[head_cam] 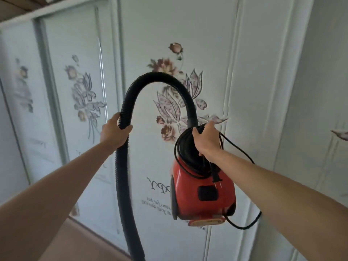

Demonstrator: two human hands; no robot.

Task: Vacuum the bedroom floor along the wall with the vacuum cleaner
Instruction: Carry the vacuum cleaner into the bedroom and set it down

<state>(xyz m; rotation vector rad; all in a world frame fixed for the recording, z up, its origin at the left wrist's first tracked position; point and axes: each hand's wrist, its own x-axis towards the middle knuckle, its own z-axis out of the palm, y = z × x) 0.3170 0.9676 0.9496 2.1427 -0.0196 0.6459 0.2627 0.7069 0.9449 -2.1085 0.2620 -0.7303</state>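
Note:
A red canister vacuum cleaner hangs in the air in front of me, held up by my right hand, which grips its black top handle together with the coiled black power cord. The cord's plug dangles over the red body. A black ribbed hose arches from the vacuum's top over to the left, where my left hand is closed around it. From there the hose drops out of view at the bottom edge.
White sliding wardrobe doors with printed flowers fill the view straight ahead. A plain white wall panel stands at the right. A strip of pinkish-brown floor shows at the bottom left.

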